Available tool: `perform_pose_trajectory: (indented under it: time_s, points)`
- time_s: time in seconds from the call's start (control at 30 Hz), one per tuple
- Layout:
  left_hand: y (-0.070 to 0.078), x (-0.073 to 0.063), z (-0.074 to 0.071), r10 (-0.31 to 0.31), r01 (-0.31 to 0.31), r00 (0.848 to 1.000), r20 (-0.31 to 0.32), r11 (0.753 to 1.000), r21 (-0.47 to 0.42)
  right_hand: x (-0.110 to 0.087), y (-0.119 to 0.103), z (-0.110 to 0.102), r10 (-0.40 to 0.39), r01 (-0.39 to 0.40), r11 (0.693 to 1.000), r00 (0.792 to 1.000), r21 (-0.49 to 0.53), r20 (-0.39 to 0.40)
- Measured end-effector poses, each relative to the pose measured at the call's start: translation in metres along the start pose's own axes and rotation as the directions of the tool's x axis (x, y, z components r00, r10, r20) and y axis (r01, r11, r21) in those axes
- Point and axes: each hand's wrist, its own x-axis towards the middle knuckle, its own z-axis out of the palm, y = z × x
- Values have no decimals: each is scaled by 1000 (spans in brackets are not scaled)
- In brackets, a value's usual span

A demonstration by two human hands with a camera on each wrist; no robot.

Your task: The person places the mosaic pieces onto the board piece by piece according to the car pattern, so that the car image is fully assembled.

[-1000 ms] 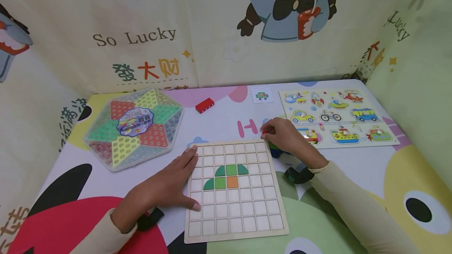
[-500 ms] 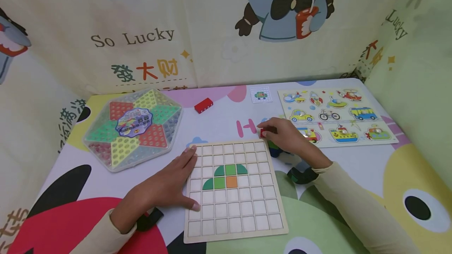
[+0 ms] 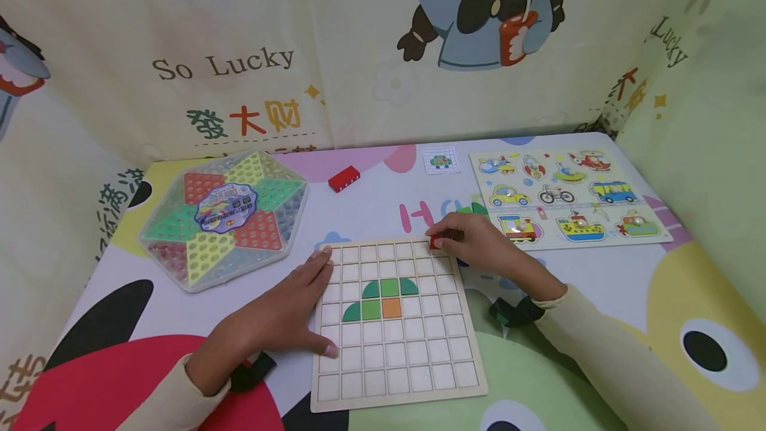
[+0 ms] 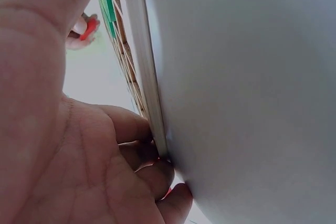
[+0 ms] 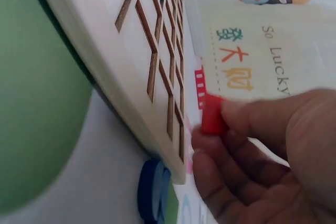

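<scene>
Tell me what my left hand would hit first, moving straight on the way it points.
Most likely the wooden grid board: your left hand lies at its left edge, apparently touching it, though depth is unclear.

This looks like a children's play corner, though whether in a home or a nursery cannot be told. A cream sheet printed with cartoon figures (image 3: 359, 102) hangs behind a brightly patterned tabletop (image 3: 383, 208) holding a clear hexagonal star-board game (image 3: 179, 221), a white vehicle-picture puzzle board (image 3: 534, 199) and a pale wooden grid board (image 3: 374, 383).
</scene>
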Motion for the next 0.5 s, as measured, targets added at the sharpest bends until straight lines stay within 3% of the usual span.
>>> perform_pose_trajectory:
  time_s: [0.13,0.5]
  points:
    - [0,0,0,0,0,1000,-2,1000,0,-2,-1,0,-44,44,999,998,12,43]
    - [-1,1,2,2,-2,1000,-5,1000,9,-6,-14,3,-53,48,997,995,60,87]
